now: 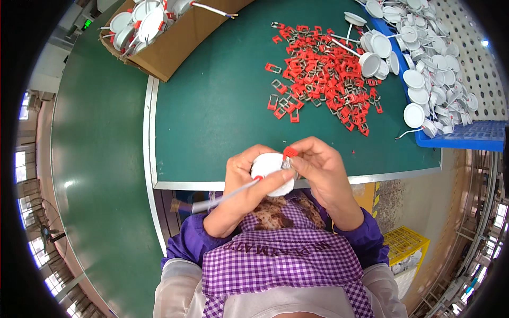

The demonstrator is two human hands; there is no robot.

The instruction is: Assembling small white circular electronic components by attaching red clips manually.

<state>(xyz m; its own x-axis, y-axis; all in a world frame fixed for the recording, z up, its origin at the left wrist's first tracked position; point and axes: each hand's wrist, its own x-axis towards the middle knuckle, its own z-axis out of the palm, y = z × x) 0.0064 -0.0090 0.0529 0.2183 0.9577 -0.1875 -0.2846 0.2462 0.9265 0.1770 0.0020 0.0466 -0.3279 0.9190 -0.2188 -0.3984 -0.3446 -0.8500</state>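
My left hand is closed round a white round downlight, held just over the table's front edge. A pale cable comes out of the lamp by a red ring and points down to the left. At the lamp's right side, my right hand pinches a red-ended metal spring clip between thumb and fingers. The clip's metal part lies against the lamp's edge, partly covered by my left thumb. Beyond both hands, a heap of similar red clips is spread over the green table.
Several white downlights sit beside the clip heap. A blue crate full of downlights stands at the right. The cardboard box at the far left holds more. Below, to the right, is a yellow crate.
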